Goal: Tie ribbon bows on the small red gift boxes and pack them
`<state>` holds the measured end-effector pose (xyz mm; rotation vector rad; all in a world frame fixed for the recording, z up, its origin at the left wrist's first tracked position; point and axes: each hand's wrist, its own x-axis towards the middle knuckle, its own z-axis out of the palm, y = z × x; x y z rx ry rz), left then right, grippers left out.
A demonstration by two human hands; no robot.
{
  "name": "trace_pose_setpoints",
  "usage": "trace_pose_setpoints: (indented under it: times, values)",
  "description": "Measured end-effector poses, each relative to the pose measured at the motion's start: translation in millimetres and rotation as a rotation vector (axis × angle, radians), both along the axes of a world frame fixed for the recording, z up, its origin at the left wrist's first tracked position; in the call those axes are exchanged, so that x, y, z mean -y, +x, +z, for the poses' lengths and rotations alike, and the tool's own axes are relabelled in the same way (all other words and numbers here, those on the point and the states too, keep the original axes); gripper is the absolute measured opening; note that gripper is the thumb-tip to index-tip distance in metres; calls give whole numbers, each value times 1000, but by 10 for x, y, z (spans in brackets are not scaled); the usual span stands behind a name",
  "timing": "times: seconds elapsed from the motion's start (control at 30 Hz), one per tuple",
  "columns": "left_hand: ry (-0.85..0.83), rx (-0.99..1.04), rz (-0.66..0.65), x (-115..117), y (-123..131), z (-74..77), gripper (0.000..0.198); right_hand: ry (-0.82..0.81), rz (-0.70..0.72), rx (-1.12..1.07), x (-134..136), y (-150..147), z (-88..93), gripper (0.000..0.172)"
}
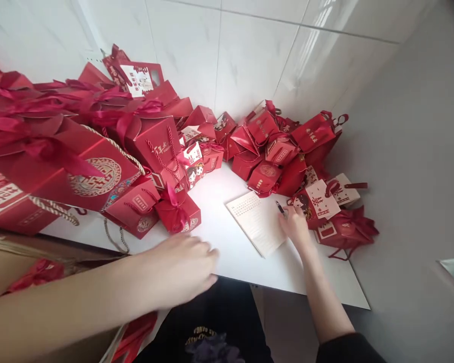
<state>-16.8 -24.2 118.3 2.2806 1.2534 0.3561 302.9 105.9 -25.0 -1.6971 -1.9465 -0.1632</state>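
My right hand (297, 227) is closed on a dark pen (280, 207), its tip up and to the left, at the right edge of a notebook (259, 227). The notebook lies open on the white table, with small rows of handwriting at the top of its page and blank lines below. Over the table's front edge, my left hand (185, 267) is smeared by motion; its fingers bend downward and their inner side is hidden. Just beyond it sits a small red gift box (179, 212) with a ribbon bow.
Large red gift boxes (94, 176) with rope handles crowd the left side of the white table (212, 201). Smaller red boxes (263, 126) are heaped against the tiled wall. Several more, including a white-topped box (321, 199), lie by the grey panel (401, 176) at right.
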Motion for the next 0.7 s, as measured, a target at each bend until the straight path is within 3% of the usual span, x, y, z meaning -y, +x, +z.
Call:
trace_pose_setpoints:
  times: [0.07,0.13,0.2,0.3,0.4,0.5,0.6,0.7]
  values:
    - [61,-420,-114,-293,534,-74,6,26,19,-11,-29,-6,-106,30]
    - [120,-499,-66,-496,906,-148,11,70,59,-28,-5,-23,-197,30]
    - [236,-421,-46,-572,1042,-176,8,134,121,-9,14,9,-292,29]
    - [447,-23,91,-418,850,-140,15,233,155,46,-31,84,-429,32]
    - [822,324,455,-89,336,-100,31,283,184,-14,-78,-51,-409,38]
    - [1274,389,892,121,-322,-61,49,264,425,-208,-13,-525,-94,33]
    - [1147,424,1169,94,-884,20,89,207,683,-324,70,-1209,476,36]
    - [851,417,1212,-34,-1171,77,105,144,879,-386,30,-1893,1108,52]
